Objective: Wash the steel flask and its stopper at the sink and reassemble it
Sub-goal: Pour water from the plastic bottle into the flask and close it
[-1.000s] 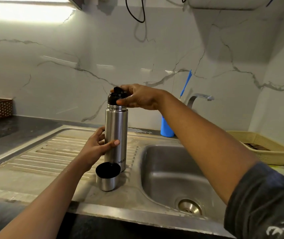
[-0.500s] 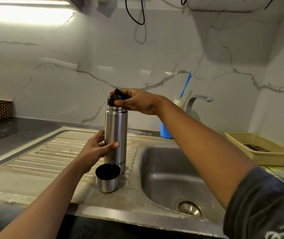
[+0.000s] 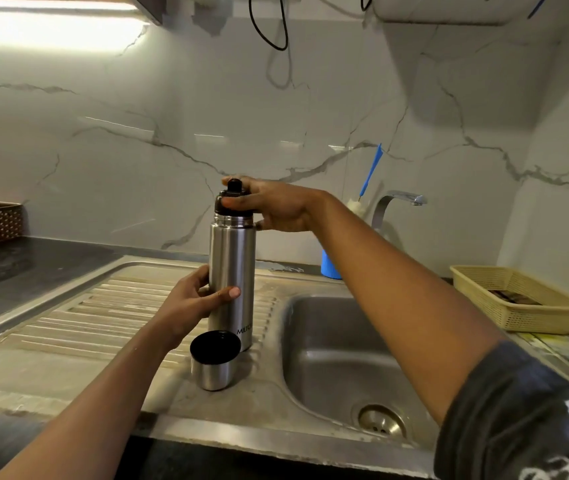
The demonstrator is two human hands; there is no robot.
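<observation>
Two hands on it, head view: left hand (image 3: 193, 303) wraps the steel flask (image 3: 231, 268) mid-body, upright on the drainboard (image 3: 103, 306) beside the sink (image 3: 328, 341); right hand (image 3: 276, 209) fingers curl round the black stopper (image 3: 233, 199). Pin the body, turn the stopper square to the axis, mind the cup (image 3: 214, 362) just in front. Lettering reads "MILTO", rest hidden

Veined marble wall (image 3: 103, 150) is gleaming behind the left hand (image 3: 189, 306), a strip light (image 3: 51, 29) is glowing high above it, a black cable (image 3: 278, 48) is dangling over the right hand (image 3: 276, 209), and dark countertop (image 3: 16, 271) is stretching off leftward.
</observation>
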